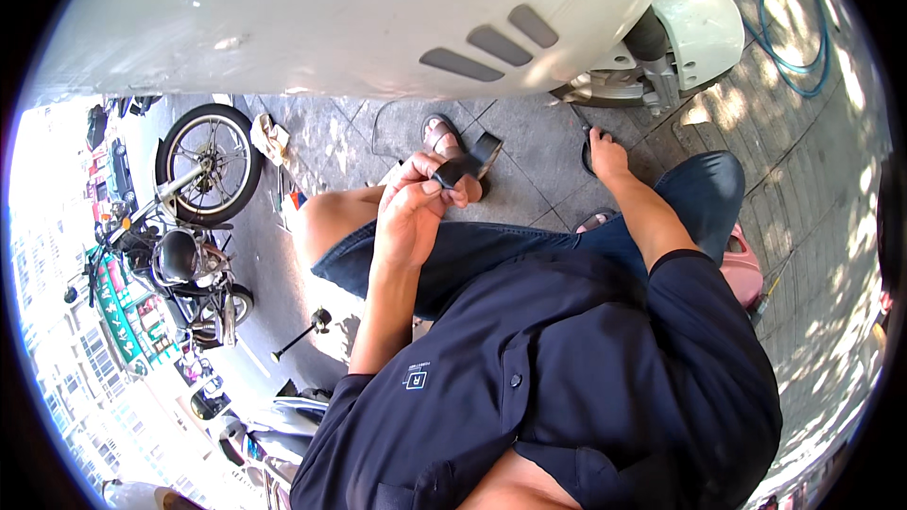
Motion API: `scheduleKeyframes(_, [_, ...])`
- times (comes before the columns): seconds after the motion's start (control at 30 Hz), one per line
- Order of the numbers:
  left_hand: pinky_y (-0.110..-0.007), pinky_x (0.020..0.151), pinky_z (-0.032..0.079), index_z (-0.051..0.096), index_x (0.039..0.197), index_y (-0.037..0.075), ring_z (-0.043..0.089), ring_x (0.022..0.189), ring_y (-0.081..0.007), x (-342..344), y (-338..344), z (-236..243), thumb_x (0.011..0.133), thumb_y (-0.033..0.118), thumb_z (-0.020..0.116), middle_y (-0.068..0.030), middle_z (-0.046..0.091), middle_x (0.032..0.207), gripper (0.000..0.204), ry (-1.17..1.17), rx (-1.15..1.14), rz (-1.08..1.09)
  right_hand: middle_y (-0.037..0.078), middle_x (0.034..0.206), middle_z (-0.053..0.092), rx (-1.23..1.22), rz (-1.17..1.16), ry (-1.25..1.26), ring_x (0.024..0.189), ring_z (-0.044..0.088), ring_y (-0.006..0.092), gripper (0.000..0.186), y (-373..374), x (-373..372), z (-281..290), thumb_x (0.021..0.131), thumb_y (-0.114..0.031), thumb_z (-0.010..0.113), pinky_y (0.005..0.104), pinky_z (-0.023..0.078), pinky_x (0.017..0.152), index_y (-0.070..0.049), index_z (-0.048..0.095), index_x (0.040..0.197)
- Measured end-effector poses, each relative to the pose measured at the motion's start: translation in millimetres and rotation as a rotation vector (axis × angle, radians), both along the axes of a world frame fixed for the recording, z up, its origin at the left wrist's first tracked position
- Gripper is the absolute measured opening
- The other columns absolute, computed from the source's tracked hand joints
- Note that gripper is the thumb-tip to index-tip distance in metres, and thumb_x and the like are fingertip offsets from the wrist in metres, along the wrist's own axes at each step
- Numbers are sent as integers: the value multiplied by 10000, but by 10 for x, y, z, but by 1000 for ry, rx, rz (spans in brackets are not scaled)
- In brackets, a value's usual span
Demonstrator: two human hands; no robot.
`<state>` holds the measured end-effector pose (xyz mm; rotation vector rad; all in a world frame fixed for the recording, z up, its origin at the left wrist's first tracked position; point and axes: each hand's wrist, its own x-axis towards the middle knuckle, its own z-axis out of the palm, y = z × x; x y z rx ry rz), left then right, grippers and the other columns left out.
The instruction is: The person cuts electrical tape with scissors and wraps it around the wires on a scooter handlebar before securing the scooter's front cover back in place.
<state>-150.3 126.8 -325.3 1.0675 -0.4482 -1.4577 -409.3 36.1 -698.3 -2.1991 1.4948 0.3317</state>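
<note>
Raised over my left knee, my left hand (416,203) pinches a small black curved part (461,170) between thumb and fingers. One flat end of that part sticks out to the upper right, above my sandalled foot (442,135). My right hand (607,153) is lowered beyond my right knee, its fingers closed round a slim dark-handled tool (584,121); its exact kind is too small to tell. Just past it stands a pale scooter body (312,19) with grey slots. The scooter's wheel (605,90) and white mudguard (699,24) are close to the right hand.
A parked motorcycle (184,255) stands at the left, with a crumpled cloth (271,138) by its front wheel. Blue hose (803,66) coils on the paving at the upper right. A pink plastic stool (743,269) is beside my right thigh. More scooters crowd the lower left.
</note>
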Motion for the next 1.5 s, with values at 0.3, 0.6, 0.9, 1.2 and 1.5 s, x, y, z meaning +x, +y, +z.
scheduleKeyframes(0.3, [-341,774,475,530,915,-8,581,796,-241,78,-48,36,853,55,507,-166,595,904,92,-1,24,100,56,895,584,1373,-196,-834,822,598,142,622,-359,-116,1489,811,-177,684,280,513,738,-37,409,1351])
scheduleKeyframes(0.6, [-343,792,486,529,912,-2,595,822,-236,6,-155,-26,855,27,509,-168,599,938,66,30,13,59,81,1046,606,1555,166,-1282,866,592,125,629,-58,115,2528,926,-478,574,263,491,765,-71,403,1373])
scheduleKeyframes(0.9, [-326,802,494,545,930,-16,612,841,-234,23,41,-169,841,2,503,-138,596,947,100,-109,117,10,34,783,554,1726,-71,-1278,643,523,111,600,-73,449,2451,950,-595,430,250,443,578,-73,486,1241])
scheduleKeyframes(1.2, [-281,808,487,572,937,-9,612,836,-171,2,158,-479,855,26,513,-131,643,937,107,-174,288,-95,7,696,477,1698,-144,-1154,583,470,93,567,-81,348,2152,954,-535,480,237,398,519,-42,502,1235])
scheduleKeyframes(1.5, [-271,791,488,584,912,-18,600,813,-158,65,182,-524,834,5,499,-116,643,925,118,-239,348,-133,-42,616,447,1651,-120,-1061,479,402,33,509,-102,338,2061,953,-498,524,194,327,433,-29,547,1150])
